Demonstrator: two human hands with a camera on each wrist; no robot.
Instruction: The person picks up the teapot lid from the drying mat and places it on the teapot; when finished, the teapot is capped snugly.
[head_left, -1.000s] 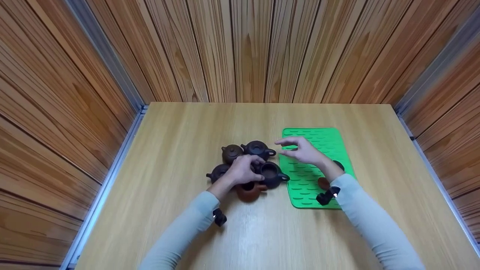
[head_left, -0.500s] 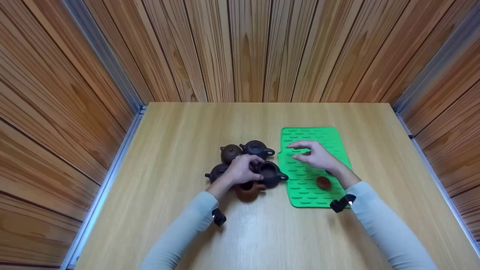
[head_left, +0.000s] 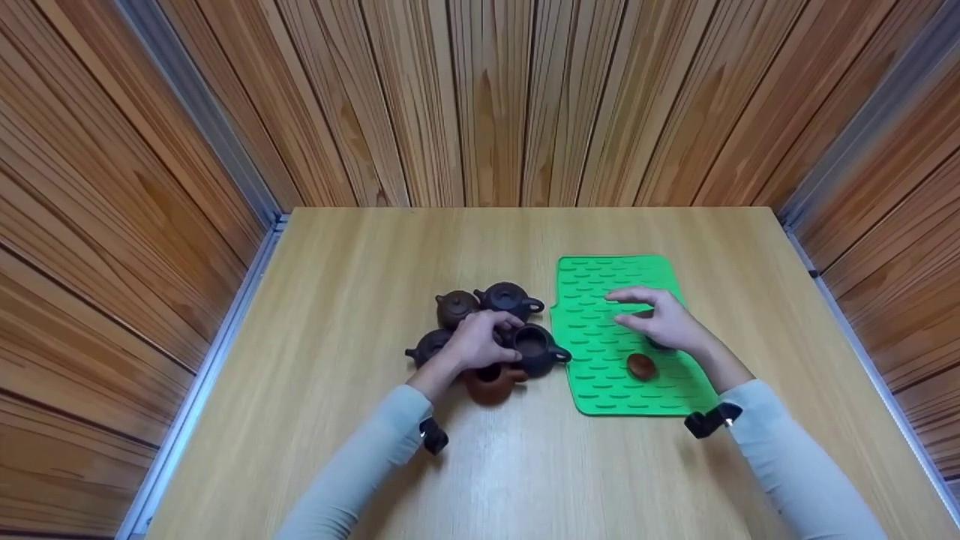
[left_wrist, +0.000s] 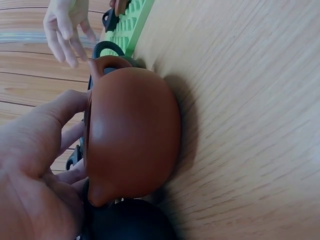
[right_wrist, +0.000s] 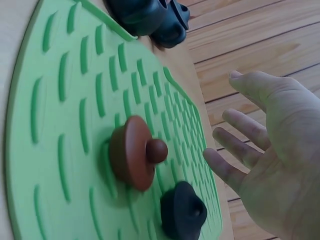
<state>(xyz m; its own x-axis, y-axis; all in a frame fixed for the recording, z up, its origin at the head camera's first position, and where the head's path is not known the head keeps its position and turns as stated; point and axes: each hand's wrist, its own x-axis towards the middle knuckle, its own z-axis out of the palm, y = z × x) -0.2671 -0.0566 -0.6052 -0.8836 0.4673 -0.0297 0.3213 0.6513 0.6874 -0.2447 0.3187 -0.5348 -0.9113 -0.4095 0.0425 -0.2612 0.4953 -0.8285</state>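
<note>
My left hand (head_left: 476,341) reaches over a cluster of several small teapots, its thumb by the rim of the reddish-brown teapot (left_wrist: 135,130). Its other fingers go behind that teapot, so what they touch is hidden. A dark teapot (head_left: 538,369) without a lid stands just right of this hand. Above the green mat (head_left: 592,281) my right hand (head_left: 664,319) hovers with fingers spread and nothing in them. On the mat below it lie a reddish-brown lid (right_wrist: 132,155), knob up, and a black lid (right_wrist: 182,212).
Behind the left hand stand a lidded black teapot (head_left: 504,298) and a dark brown one (head_left: 456,307). Another dark teapot (head_left: 427,346) sits at the left, partly covered by the hand. Wood-panelled walls (head_left: 495,105) surround the table (head_left: 300,375).
My right hand has moved right, away from the teapots and over the mat, bringing the reddish-brown lid into fuller view. The left hand stays in place among the teapots.
</note>
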